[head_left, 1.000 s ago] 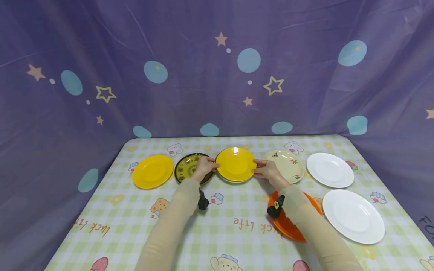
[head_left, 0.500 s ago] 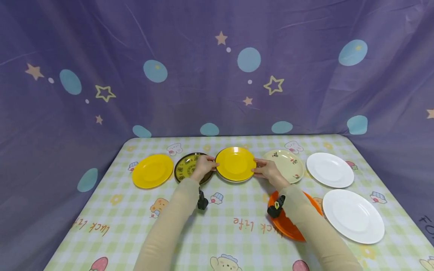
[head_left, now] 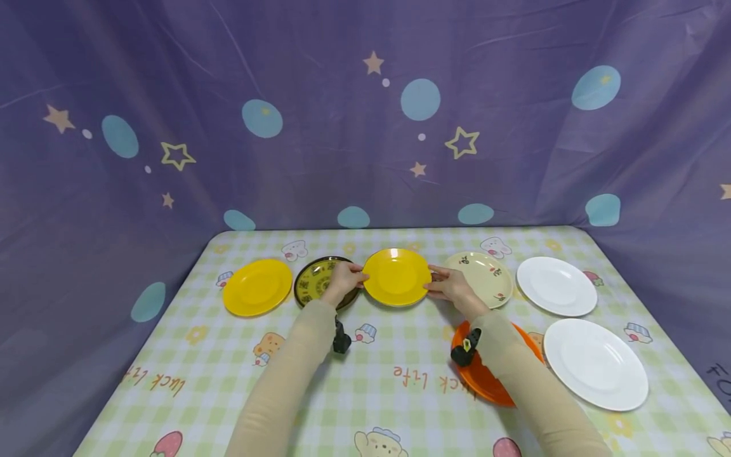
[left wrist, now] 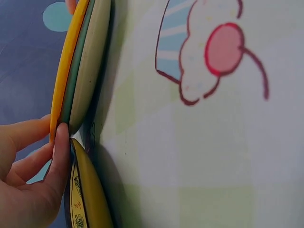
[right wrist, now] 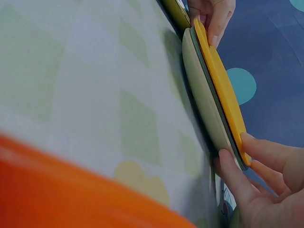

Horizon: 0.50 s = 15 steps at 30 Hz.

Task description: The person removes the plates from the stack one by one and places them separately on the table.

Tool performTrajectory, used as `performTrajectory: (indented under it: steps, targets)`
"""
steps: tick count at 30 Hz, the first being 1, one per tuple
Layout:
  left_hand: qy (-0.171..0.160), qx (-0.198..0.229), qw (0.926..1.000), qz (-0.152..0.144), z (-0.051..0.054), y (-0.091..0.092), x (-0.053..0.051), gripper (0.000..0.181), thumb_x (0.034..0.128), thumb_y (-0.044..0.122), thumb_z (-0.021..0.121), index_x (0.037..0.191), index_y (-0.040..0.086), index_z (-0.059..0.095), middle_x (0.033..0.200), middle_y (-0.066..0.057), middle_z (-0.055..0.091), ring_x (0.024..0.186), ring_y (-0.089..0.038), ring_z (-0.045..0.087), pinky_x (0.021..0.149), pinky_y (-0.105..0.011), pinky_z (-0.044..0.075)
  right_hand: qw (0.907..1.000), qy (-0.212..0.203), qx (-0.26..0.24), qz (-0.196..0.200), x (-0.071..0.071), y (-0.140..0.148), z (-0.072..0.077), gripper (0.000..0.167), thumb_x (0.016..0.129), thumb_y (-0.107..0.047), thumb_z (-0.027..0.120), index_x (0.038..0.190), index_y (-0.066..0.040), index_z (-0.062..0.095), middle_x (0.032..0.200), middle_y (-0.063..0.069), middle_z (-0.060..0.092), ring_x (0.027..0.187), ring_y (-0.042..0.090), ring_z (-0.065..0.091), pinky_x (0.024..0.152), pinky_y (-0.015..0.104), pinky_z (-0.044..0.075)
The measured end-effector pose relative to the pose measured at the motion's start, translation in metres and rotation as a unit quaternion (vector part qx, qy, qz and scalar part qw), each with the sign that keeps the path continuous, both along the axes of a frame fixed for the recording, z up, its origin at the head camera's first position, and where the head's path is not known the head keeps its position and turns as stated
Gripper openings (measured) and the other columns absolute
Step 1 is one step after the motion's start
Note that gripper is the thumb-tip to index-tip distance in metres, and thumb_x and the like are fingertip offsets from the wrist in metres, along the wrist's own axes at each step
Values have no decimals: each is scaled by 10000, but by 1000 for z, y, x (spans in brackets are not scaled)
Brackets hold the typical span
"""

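Note:
A yellow plate [head_left: 396, 277] tops a stack at the back middle of the table. Under it, in the left wrist view, lie a green plate [left wrist: 80, 71] and a thicker pale plate [left wrist: 95, 57]. My left hand [head_left: 342, 282] pinches the yellow plate's left rim, reaching over a brown-rimmed patterned plate [head_left: 311, 284]. On the opposite rim my right hand [head_left: 454, 292] grips with thumb and fingers, one finger also touching the lower plates in the right wrist view. A cream plate with small flower prints [head_left: 482, 279] sits just beyond that hand, partly covered.
Another yellow plate [head_left: 257, 287] lies at the left. Two white plates [head_left: 556, 285] stand at the right, one behind the other. An orange plate [head_left: 485, 381] is partly under my right forearm. A checked cloth [head_left: 354, 393] covers the table; a purple curtain [head_left: 320, 184] hangs behind.
The yellow plate has shifted very slightly, and the lower plates' rims that showed around it are now hidden in the head view. Both hands keep their hold.

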<state>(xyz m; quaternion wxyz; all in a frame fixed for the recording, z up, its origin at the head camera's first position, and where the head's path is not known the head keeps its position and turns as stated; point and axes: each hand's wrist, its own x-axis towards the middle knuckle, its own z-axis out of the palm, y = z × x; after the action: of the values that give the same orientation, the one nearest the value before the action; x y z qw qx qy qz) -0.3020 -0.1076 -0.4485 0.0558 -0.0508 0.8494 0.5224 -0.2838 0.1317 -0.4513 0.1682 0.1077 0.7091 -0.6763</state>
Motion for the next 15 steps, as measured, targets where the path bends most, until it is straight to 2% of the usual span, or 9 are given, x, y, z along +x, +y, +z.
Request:
performTrajectory:
  steps: [4, 8, 12, 15]
  targets:
    - [15, -114, 9999, -7, 0, 0, 1, 275, 791, 44, 635, 1043, -64, 617, 984, -200, 623, 710, -208, 619, 607, -243, 539, 9999, -48, 139, -3, -1, -2, 1, 571, 797, 45, 595, 1323, -83, 413, 1360, 173, 368, 876, 171, 591, 788, 327, 511]
    - [30, -3, 10000, -38, -2, -2, 1, 272, 794, 35, 630, 1045, -68, 615, 991, -206, 620, 709, -206, 621, 602, -247, 540, 9997, -157, 149, -74, -1, -3, 1, 566, 793, 42, 600, 1316, -88, 427, 1369, 165, 357, 857, 169, 595, 798, 330, 509]
    - [-89, 385, 9992, 3, -4, -7, 1, 273, 794, 25, 628, 1051, -68, 610, 997, -211, 617, 705, -200, 627, 609, -251, 544, 9998, -177, 28, -31, -1, -2, 1, 552, 806, 47, 582, 1320, -62, 412, 1403, 150, 301, 952, 214, 585, 812, 331, 503]
    - [-312, 765, 9965, 129, -3, -12, 2, 278, 805, 31, 616, 1069, -56, 601, 1013, -202, 610, 737, -200, 631, 638, -256, 546, 9998, -188, -45, -5, -1, -1, 2, 538, 817, 56, 563, 1320, -47, 405, 1409, 143, 288, 1017, 239, 558, 814, 326, 502]
